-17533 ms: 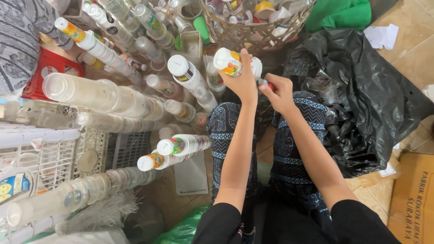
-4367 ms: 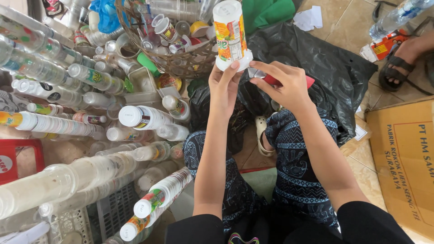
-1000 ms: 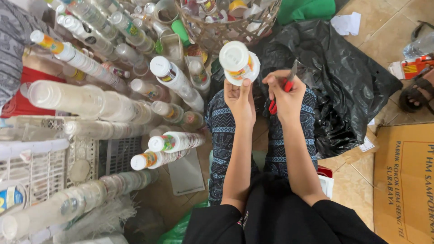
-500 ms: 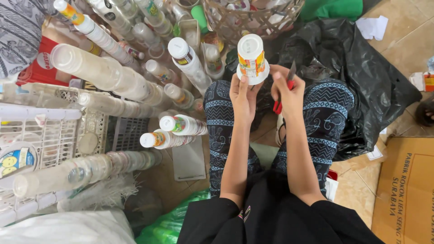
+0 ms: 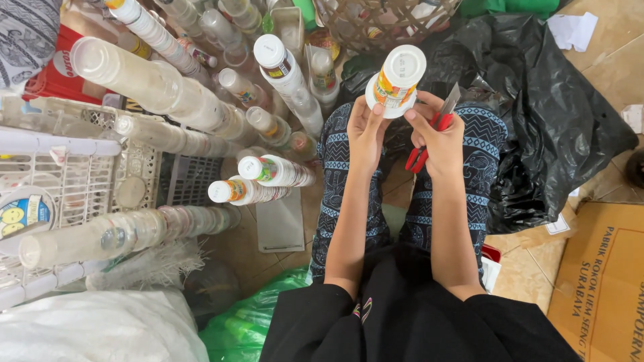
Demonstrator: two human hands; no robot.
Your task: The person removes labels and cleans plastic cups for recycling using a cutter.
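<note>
White cup stack point(image 5: 396, 82) in left-hand fingers point(image 5: 367, 127); right-hand fingers point(image 5: 439, 137) clasp red cutter point(image 5: 429, 134).

This looks like an informal sorting spot for used plastic, set up on the tiled floor point(image 5: 607, 60) of a home or small yard. To the left, long stacks of nested clear plastic cups point(image 5: 161, 90) lean across white plastic crates point(image 5: 64, 164). At the far side stands a woven basket point(image 5: 376, 20) with mixed containers in it. A black plastic sheet point(image 5: 557, 121) lies crumpled on the right, with flattened cardboard point(image 5: 600, 281) near it. A green bag point(image 5: 235, 328) of bottles and a white sack point(image 5: 94, 332) sit nearest the camera.
</note>
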